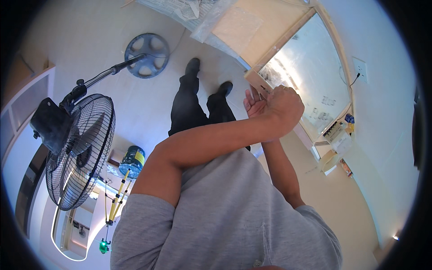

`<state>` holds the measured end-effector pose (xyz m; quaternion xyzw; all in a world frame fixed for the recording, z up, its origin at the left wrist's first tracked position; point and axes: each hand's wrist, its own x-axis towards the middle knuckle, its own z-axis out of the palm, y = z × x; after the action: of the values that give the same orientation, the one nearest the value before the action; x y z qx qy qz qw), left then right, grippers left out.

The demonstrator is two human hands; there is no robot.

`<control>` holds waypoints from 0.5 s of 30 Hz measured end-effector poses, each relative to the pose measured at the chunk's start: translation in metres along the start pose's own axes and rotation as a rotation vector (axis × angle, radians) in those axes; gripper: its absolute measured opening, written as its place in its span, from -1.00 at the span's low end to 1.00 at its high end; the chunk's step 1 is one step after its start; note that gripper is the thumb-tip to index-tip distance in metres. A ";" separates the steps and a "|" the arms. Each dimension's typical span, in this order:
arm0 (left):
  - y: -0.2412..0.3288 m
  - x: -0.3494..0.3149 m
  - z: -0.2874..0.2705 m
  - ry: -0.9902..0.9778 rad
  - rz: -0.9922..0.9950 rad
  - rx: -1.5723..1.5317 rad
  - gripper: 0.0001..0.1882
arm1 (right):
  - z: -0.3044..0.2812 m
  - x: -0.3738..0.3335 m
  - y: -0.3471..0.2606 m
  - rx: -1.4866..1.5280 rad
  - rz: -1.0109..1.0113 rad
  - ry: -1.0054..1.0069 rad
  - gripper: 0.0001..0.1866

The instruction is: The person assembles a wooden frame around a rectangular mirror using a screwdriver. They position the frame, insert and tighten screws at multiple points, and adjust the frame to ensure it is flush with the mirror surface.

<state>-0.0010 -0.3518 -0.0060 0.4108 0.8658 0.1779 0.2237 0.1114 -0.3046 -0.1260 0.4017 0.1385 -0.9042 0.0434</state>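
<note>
My left arm crosses in front of my body, and my left hand [286,107] is closed, knuckles up, at the near left corner of a wooden-edged panel [310,63] with a shiny pale surface. Whatever its fingers grip is hidden from view. Partly behind it, my right hand [255,104] has its palm turned up and its fingers apart and slightly bent. Both hands are close together or touching. Just beyond them is a pale wooden end piece [258,83] with a small dark slot.
A standing fan [81,150] leans across the left, its round base [147,55] on the floor. Behind it are a bucket [132,161] and a yellow tripod [119,198] with a green-lit device [104,246]. A wall socket [360,70] with a plugged-in cord is at right.
</note>
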 end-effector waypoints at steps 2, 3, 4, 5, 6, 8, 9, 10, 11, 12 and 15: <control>0.001 0.001 -0.007 -0.025 0.011 -0.007 -0.77 | -0.003 -0.017 0.001 -0.370 0.073 -0.036 -0.48; 0.001 0.001 -0.010 -0.064 0.006 -0.018 -0.77 | -0.001 -0.028 0.003 -0.691 0.102 -0.078 -0.45; 0.000 0.002 -0.013 -0.104 -0.001 -0.026 -0.78 | 0.005 -0.034 0.004 -1.030 0.161 -0.039 -0.42; -0.002 0.003 -0.016 -0.117 0.011 -0.020 -0.79 | 0.015 -0.038 0.008 -1.430 -0.042 -0.150 -0.39; -0.002 0.002 -0.019 -0.137 0.027 -0.014 -0.79 | 0.029 -0.042 0.019 -1.838 -0.230 -0.165 -0.36; -0.003 0.003 -0.022 -0.178 0.046 -0.007 -0.81 | 0.064 -0.042 0.032 -2.286 -0.214 -0.054 -0.32; -0.002 0.004 -0.022 -0.199 0.047 -0.010 -0.82 | 0.083 -0.031 0.028 -2.316 0.011 0.066 -0.31; -0.001 0.005 -0.022 -0.220 0.047 -0.014 -0.83 | 0.099 -0.024 0.028 -2.293 0.000 0.092 -0.31; 0.000 0.007 -0.021 -0.210 0.045 -0.013 -0.82 | 0.112 -0.016 0.026 -2.416 0.047 0.175 -0.30; 0.001 0.009 -0.020 -0.200 0.043 -0.012 -0.81 | 0.121 -0.011 0.028 -2.495 -0.155 0.164 -0.30; 0.002 0.014 -0.016 -0.221 0.049 -0.002 -0.80 | 0.125 -0.002 0.029 -2.581 -0.447 0.174 -0.35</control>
<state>-0.0162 -0.3411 0.0049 0.4487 0.8253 0.1378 0.3140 0.0290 -0.3684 -0.0507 0.0967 0.9637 -0.0808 0.2353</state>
